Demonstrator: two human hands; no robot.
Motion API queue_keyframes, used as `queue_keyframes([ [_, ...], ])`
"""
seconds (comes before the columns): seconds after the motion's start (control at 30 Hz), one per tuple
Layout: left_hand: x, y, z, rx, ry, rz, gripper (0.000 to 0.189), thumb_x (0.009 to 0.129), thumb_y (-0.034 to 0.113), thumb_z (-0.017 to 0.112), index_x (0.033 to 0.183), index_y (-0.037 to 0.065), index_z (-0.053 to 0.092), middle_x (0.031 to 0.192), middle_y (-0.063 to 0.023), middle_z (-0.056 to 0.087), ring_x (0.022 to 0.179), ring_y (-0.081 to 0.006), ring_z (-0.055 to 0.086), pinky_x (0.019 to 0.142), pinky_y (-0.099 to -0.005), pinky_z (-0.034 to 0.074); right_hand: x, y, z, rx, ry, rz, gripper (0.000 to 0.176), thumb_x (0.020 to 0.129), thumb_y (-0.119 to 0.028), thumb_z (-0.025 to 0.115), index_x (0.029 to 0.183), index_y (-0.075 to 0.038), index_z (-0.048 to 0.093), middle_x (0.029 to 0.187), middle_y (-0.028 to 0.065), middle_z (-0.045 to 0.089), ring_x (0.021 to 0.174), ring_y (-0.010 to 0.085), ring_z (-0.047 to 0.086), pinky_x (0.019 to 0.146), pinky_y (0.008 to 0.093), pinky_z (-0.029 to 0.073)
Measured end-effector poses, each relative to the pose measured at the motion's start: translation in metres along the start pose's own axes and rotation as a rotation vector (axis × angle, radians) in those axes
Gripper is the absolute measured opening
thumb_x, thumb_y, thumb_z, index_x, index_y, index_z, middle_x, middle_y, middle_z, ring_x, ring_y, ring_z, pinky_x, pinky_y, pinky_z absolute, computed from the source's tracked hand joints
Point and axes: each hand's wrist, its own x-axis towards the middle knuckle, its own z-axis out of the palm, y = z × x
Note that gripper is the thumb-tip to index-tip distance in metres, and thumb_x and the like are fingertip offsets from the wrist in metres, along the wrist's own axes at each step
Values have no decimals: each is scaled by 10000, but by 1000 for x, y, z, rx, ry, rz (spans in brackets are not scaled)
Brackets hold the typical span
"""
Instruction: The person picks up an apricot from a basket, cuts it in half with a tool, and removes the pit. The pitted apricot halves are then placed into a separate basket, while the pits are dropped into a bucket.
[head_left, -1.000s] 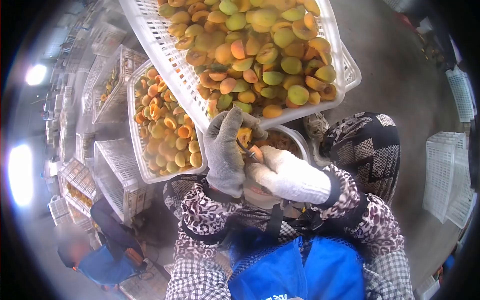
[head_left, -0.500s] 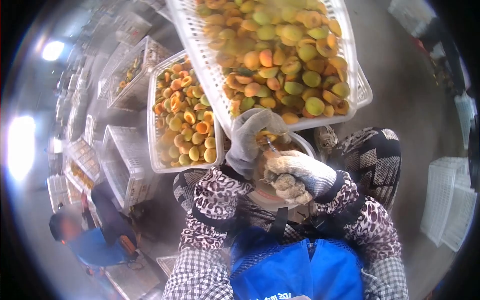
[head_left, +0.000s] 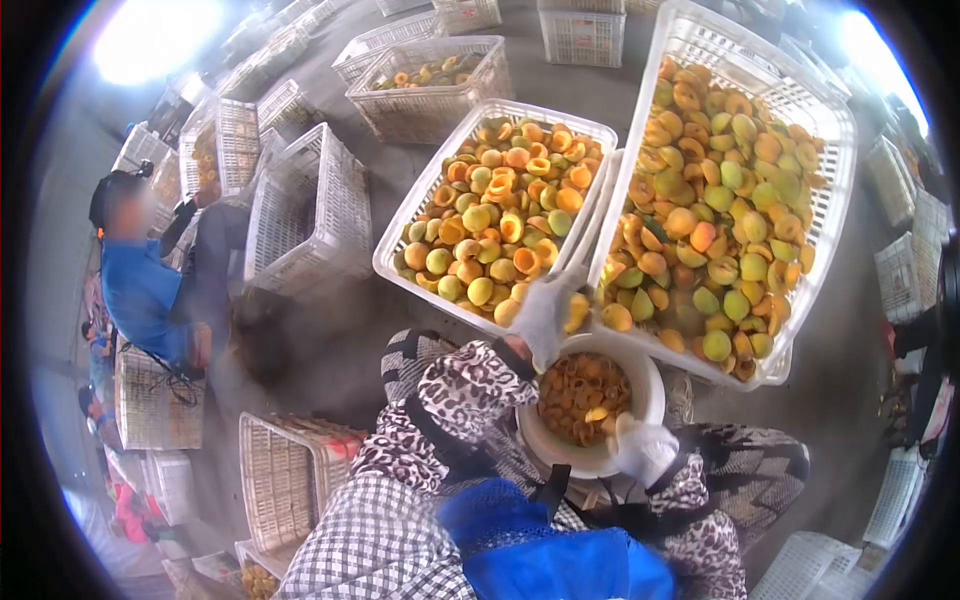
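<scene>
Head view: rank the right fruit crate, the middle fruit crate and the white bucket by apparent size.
1. Right fruit crate: largest.
2. Middle fruit crate: somewhat smaller, though lens distortion makes the gap unsure.
3. White bucket: clearly smallest.

A grey concrete floor (head_left: 330,345) is carrying white mesh crates. The nearer fruit crate (head_left: 428,185) and the bigger fruit crate (head_left: 628,150) are sitting side by side, touching. A white bucket (head_left: 655,390) is standing just before them, and an empty crate (head_left: 310,210) is lying tipped nearby.

View: 1 cam, on person's head.
Faces: fwd & steeply down, fisheye.
Range: close above white round plastic bucket (head_left: 655,392); white slatted plastic crates (head_left: 397,235) just beyond.
</scene>
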Motion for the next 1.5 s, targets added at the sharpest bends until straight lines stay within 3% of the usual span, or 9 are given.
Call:
queue_keyframes([
  [0.23,87,34,-117,1758,673,476,334,810,306,653,1054,87,592,1035,-161,565,963,-356,546,826,-450,448,6,-23,-9,47,90,-43,258,864,-270,610,912,-37,509,733,179,673,657,350,667,568,448,534],
  [0.37,107,40,-153,1582,432,-34,382,776,259,701,1110,85,636,1142,-198,573,1105,-396,537,929,-438,454,20,-21,-10,60,160,-58,299,902,-330,543,846,-37,549,574,149,595,512,331,608,480,444,493],
  [0.6,121,87,-176,1277,392,65,324,783,236,686,1051,54,672,1066,-193,641,1023,-325,617,909,-374,478,22,-15,-15,53,166,-151,208,857,-256,626,896,-61,565,591,117,574,491,318,590,445,422,487],
  [0.83,196,90,-175,1860,212,5,781,905,599,452,1492,127,247,1543,-154,232,1439,-351,149,1170,-481,83,30,-41,-47,107,136,-63,269,852,-296,642,817,-69,501,588,147,604,509,362,604,465,455,495],
  [0.97,207,45,-166,2077,-118,610,588,945,404,487,1443,131,335,1509,-118,315,1397,-334,264,1163,-490,119,34,-40,-46,23,150,-70,268,836,-304,633,808,-74,498,543,150,579,492,365,595,448,457,487],
  [1.07,237,18,-174,1880,-166,754,515,919,292,573,1382,118,431,1446,-128,410,1331,-315,380,1122,-451,260,41,-44,-52,102,15,102,274,836,-314,620,853,-65,506,565,168,584,523,368,611,469,469,494],
  [1.17,236,39,-143,657,219,218,388,846,134,687,1213,62,582,1180,-137,628,1071,-289,608,909,-345,473,44,-41,-57,178,-122,129,307,853,-323,599,942,-47,500,630,180,603,566,382,624,495,480,504],
  [1.4,260,59,-162,1768,221,820,294,805,275,651,1098,253,650,1336,-111,479,1256,-318,396,1051,-512,265,57,-33,-56,148,20,-32,254,897,-304,551,984,-66,536,646,125,563,576,315,615,463,431,482],
  [1.5,276,34,-170,1816,116,632,379,826,352,617,1197,280,589,1408,-122,426,1311,-335,354,1078,-516,238,58,-31,-51,233,-37,85,320,865,-336,590,964,-46,495,704,157,616,591,377,630,497,473,507],
])
